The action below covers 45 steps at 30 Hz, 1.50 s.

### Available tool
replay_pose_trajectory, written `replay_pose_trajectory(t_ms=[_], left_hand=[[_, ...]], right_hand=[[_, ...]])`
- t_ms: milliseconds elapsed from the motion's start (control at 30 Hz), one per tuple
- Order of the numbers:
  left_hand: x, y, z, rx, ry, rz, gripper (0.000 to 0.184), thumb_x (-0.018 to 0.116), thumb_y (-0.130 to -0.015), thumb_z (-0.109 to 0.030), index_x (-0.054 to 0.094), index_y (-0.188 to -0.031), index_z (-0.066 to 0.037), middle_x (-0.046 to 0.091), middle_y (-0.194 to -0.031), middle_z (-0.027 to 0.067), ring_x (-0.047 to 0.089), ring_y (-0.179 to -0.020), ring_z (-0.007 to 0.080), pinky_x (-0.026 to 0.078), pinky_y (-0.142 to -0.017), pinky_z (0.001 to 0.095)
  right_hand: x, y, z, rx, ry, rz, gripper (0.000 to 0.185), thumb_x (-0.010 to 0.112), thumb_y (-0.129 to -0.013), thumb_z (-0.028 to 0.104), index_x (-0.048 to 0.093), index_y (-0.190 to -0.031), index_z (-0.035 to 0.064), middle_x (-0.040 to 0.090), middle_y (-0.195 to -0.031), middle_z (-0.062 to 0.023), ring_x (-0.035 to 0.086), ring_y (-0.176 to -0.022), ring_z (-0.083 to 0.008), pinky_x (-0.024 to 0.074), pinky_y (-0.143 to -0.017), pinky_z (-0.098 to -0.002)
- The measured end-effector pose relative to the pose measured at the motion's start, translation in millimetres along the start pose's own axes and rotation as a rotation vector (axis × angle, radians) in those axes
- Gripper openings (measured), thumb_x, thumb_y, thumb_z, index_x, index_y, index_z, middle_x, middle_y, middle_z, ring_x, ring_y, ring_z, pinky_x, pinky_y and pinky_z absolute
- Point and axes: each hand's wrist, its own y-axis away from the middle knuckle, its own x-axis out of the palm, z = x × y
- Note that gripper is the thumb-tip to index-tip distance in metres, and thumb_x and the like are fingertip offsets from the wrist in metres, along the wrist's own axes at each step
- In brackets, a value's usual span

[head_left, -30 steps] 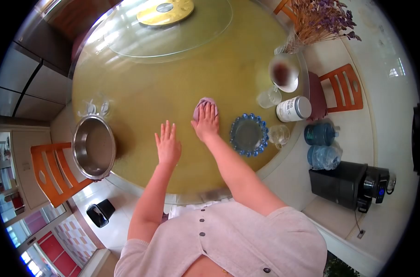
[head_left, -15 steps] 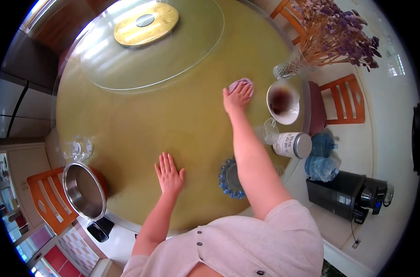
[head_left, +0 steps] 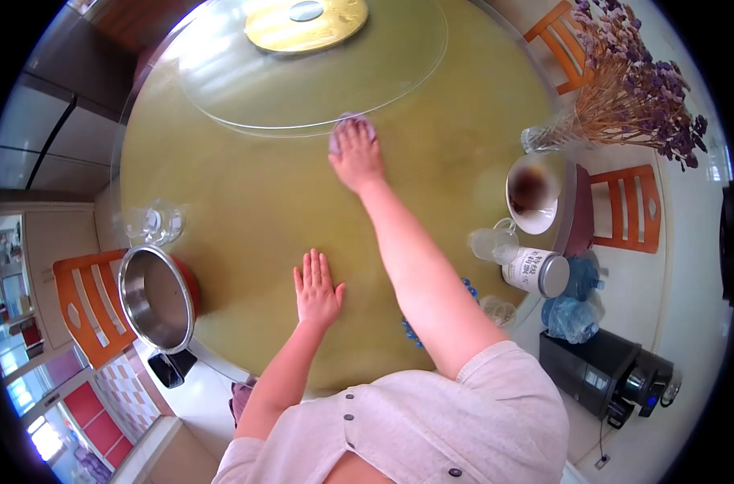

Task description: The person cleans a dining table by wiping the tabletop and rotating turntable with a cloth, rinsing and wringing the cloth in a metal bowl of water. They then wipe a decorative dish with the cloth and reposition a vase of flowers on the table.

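On the table (head_left: 246, 189), the bunched cloth (head_left: 369, 127) is partly covered by the outstretched, unclenched right hand (head_left: 357, 166), just past twelve o'clock from the left hand (head_left: 319, 296), spread flat, empty.

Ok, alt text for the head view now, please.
A bare right hand presses a mauve cloth on a round dining table near a glass turntable; the left hand lies palm-down. A metal basin stands left, dried flowers right.
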Motion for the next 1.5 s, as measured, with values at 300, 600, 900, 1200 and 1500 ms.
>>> replay_pose_trajectory(t_ms=[300, 600, 900, 1200, 1500], left_hand=[[-5, 0, 5, 0.027, 0.019, 0.020, 0.080, 0.045, -0.091, -0.048, 0.014, -0.146, 0.001, 0.010, -0.155, 0.0155, 0.007, -0.144, 0.0282, 0.006, -0.115, 0.0465], [-35, -75, 51, 0.048, -0.007, -0.017, 0.084, 0.047, -0.090, -0.049, 0.009, -0.147, -0.001, 0.005, -0.156, 0.0124, 0.004, -0.144, 0.0249, 0.006, -0.116, 0.0419], [-32, -82, 51, 0.063, -0.036, -0.013, 0.080, 0.040, -0.091, -0.051, 0.013, -0.147, 0.000, 0.008, -0.155, 0.0131, 0.004, -0.144, 0.0253, 0.004, -0.116, 0.0417], [-37, -82, 49, 0.069, -0.009, -0.055, 0.081, 0.044, -0.089, -0.049, 0.016, -0.146, 0.001, 0.013, -0.154, 0.0157, 0.009, -0.143, 0.0275, 0.007, -0.116, 0.0437], [-34, -80, 48, 0.055, -0.022, -0.095, 0.080, 0.046, -0.089, -0.047, 0.018, -0.145, 0.003, 0.015, -0.153, 0.0168, 0.012, -0.143, 0.0291, 0.009, -0.115, 0.0447]], right_hand=[[16, 102, 48, -0.242, -0.065, -0.020, 0.062, 0.050, -0.087, 0.041, 0.036, -0.142, 0.0156, 0.027, -0.151, -0.0084, 0.021, -0.141, -0.0247, 0.0168, -0.112, -0.0534], [0, 68, -60, 0.540, 0.021, -0.088, 0.067, 0.045, -0.089, 0.042, 0.029, -0.145, 0.0094, 0.021, -0.153, -0.0118, 0.018, -0.142, -0.0274, 0.0123, -0.115, -0.0475], [-7, 25, 64, -0.106, -0.054, 0.035, 0.064, 0.042, -0.090, 0.041, 0.031, -0.144, 0.0102, 0.026, -0.151, -0.0113, 0.020, -0.141, -0.0266, 0.0120, -0.115, -0.0451], [-10, -4, -138, 0.593, -0.007, -0.021, 0.065, 0.035, -0.092, 0.041, 0.019, -0.148, 0.0113, 0.012, -0.155, -0.0103, 0.012, -0.143, -0.0295, 0.0106, -0.115, -0.0453], [15, 11, 66, -0.173, -0.001, 0.043, 0.062, 0.038, -0.092, 0.042, 0.027, -0.146, 0.0152, 0.023, -0.153, -0.0072, 0.016, -0.142, -0.0280, 0.0090, -0.115, -0.0478]])
